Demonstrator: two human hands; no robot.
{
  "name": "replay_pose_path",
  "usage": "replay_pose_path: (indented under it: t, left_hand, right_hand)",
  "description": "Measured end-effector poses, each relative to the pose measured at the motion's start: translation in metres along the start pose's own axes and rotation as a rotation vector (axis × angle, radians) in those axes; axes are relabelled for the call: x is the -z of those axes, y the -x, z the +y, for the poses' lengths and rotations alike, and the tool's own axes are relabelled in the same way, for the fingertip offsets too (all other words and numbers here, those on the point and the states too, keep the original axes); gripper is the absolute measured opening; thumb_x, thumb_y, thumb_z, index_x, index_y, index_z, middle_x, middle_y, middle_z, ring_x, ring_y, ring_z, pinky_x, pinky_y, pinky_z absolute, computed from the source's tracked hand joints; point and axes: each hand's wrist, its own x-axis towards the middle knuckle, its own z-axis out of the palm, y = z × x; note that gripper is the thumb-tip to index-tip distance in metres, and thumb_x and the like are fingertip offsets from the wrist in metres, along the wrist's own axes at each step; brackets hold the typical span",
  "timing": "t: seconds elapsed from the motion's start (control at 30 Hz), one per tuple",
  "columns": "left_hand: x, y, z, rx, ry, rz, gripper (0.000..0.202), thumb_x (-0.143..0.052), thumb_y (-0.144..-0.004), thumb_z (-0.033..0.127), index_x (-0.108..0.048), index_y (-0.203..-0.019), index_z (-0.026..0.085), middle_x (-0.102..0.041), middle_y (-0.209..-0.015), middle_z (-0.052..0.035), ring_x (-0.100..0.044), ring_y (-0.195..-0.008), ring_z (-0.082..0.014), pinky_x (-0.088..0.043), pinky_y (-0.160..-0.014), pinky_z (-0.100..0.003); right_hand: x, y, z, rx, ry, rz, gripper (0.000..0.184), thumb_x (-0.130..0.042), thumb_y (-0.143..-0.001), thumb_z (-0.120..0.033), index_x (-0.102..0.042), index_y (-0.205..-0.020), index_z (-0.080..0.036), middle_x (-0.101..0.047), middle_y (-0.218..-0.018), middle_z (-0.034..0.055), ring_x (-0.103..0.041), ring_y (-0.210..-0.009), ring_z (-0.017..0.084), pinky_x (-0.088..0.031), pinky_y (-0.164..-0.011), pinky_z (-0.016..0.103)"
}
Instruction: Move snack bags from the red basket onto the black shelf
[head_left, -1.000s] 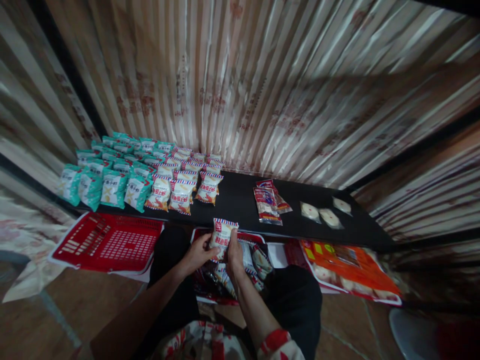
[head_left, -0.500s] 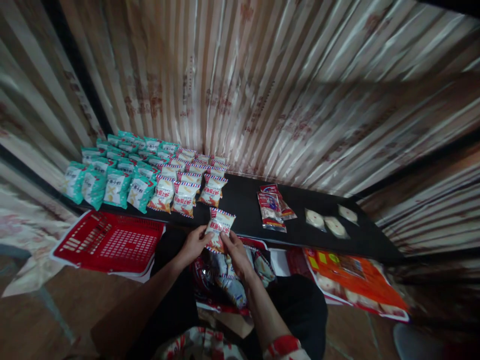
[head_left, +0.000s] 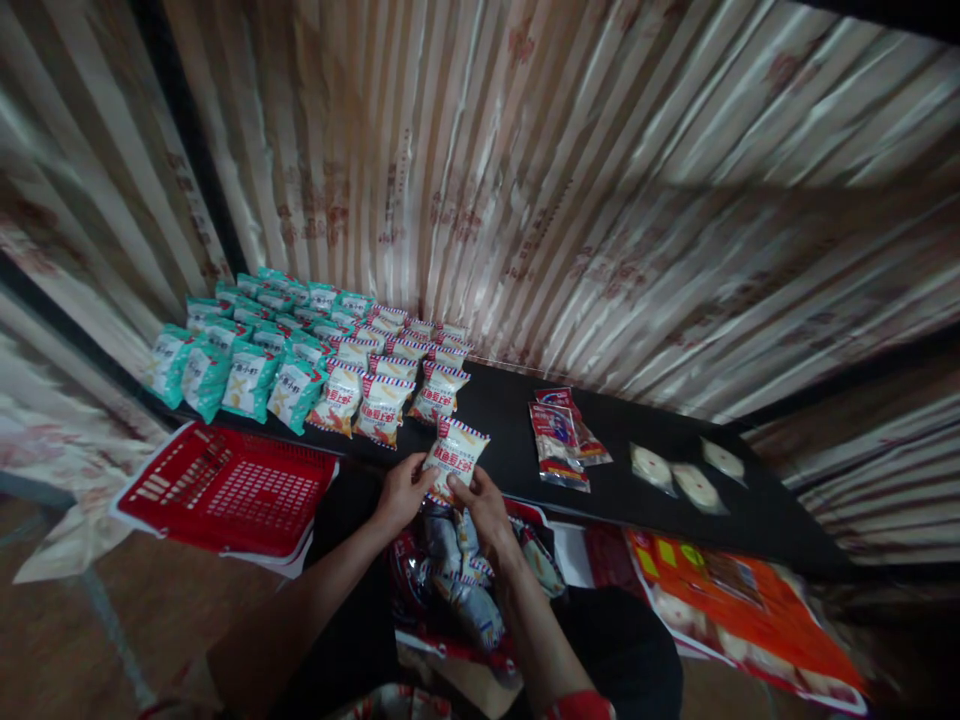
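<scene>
Both my hands hold one cream snack packet [head_left: 456, 449] with a red-and-blue striped top edge, just above the front edge of the black shelf [head_left: 502, 420]. My left hand [head_left: 402, 492] pinches its lower left corner. My right hand [head_left: 486, 507] grips its lower right side. Rows of like cream packets [head_left: 382, 405] stand on the shelf right behind it, with teal packets [head_left: 240, 375] further left. Below my hands, between my knees, a red basket [head_left: 450, 590] holds more packets.
An empty red basket [head_left: 225, 490] lies on the floor at the left. Two red packets [head_left: 559, 435] and three pale round cakes [head_left: 679, 470] lie on the shelf's right half. An orange bag [head_left: 742, 610] lies lower right. A striped curtain backs the shelf.
My hands have lifted the cream packet from over the basket up and forward to the shelf's front edge, close to the standing row.
</scene>
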Motion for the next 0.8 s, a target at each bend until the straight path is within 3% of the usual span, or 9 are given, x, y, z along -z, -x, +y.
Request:
replay_pose_path:
  t: [0.4, 0.63, 0.8]
  left_hand:
    - [0.007, -0.013, 0.01, -0.1, -0.328, 0.163, 0.033, -0.045, -0.085, 0.033, -0.056, -0.112, 0.017, -0.064, -0.106, -0.0097, -0.057, -0.104, -0.023, -0.044, -0.093, -0.038]
    - [-0.001, -0.004, -0.002, -0.279, -0.457, 0.275, 0.044, -0.039, -0.086, 0.023, -0.043, -0.128, 0.014, -0.053, -0.128, -0.0141, -0.048, -0.12, -0.0245, -0.039, -0.102, -0.044]
    - [-0.006, 0.009, -0.009, -0.318, -0.54, 0.214, 0.054, -0.037, -0.083, 0.016, -0.033, -0.137, 0.01, -0.037, -0.143, -0.0145, -0.031, -0.134, -0.0238, -0.032, -0.109, -0.044]
  right_hand:
    - [-0.013, -0.039, 0.006, 0.091, 0.021, 0.009, 0.046, -0.073, -0.058, -0.034, -0.058, -0.098, -0.017, -0.071, -0.092, 0.0057, -0.065, -0.081, 0.021, -0.05, -0.079, 0.036]
    - [-0.025, -0.052, -0.001, 0.143, 0.048, 0.009, 0.05, -0.074, -0.056, -0.04, -0.061, -0.099, -0.018, -0.071, -0.093, 0.0062, -0.065, -0.08, 0.021, -0.051, -0.075, 0.034]
    - [-0.028, -0.06, 0.001, 0.173, 0.128, 0.045, 0.046, -0.073, -0.058, -0.039, -0.062, -0.097, -0.017, -0.072, -0.089, 0.005, -0.064, -0.078, 0.021, -0.05, -0.076, 0.034]
